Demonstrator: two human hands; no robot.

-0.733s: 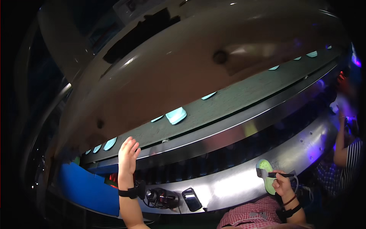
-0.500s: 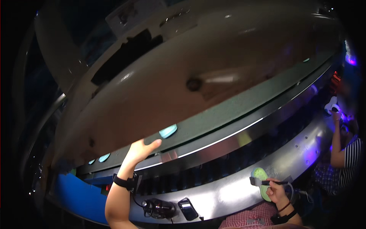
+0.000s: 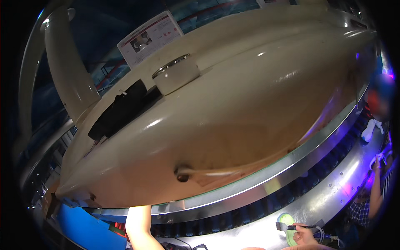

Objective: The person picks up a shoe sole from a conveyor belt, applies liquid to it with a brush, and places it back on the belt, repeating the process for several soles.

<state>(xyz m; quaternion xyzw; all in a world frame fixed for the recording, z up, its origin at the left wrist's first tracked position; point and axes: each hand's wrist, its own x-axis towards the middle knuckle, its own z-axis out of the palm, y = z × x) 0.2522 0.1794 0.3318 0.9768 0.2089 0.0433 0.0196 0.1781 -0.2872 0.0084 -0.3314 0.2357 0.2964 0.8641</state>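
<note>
My left forearm (image 3: 139, 221) reaches in beneath the lower edge of a large glossy beige machine hood (image 3: 233, 133). The hood hides my left hand, so its fingers and anything in them cannot be seen. At the lower right, my right hand (image 3: 306, 236) is closed round the black handle of a flat brush (image 3: 296, 227). The brush's bristle end lies over a light green shoe sole (image 3: 286, 218), on the curved steel ledge (image 3: 258, 227). My right hand is right beside the sole; whether it touches it I cannot tell.
Dark rollers (image 3: 208, 225) run between the ledge and the hood. A blue panel (image 3: 85, 223) stands at lower left. On the hood sit a white round container (image 3: 177, 75) and a black object (image 3: 118, 110). At far right, a co-worker's hand (image 3: 377, 160) is near a white sole (image 3: 368, 130).
My view has tilted up, showing more of the hood. My left hand has gone from sight under it, and the pale blue soles are hidden too. The right hand keeps the brush.
</note>
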